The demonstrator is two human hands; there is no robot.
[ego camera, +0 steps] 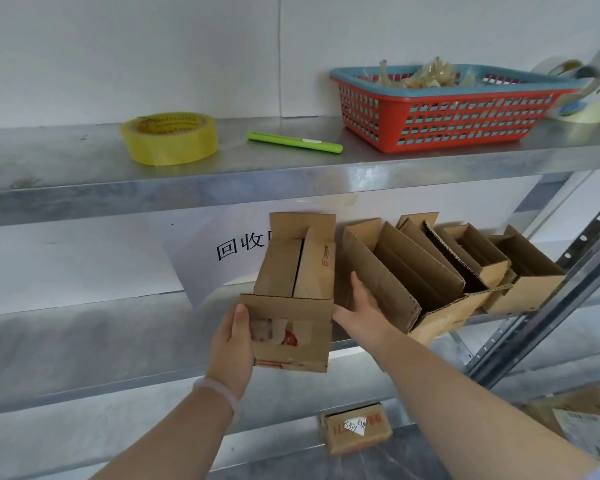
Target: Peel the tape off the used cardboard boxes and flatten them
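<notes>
An open brown cardboard box (293,344) stands at the front of the middle shelf (84,327), its flaps up and a torn tape and label patch on its near face. My left hand (234,344) grips the box's left front corner, thumb on the near face. My right hand (364,306) lies with straight fingers against the box's right side, between it and the neighbouring open box (395,271). More opened boxes (527,271) lean in a row to the right.
On the upper shelf lie a yellow tape roll (170,138), a green cutter (293,142), a red and blue basket (447,116) holding peeled tape, and more tape rolls (582,98). A paper sign (215,251) hangs behind. A labelled box (355,427) sits on the lower shelf. A metal upright (551,299) stands at right.
</notes>
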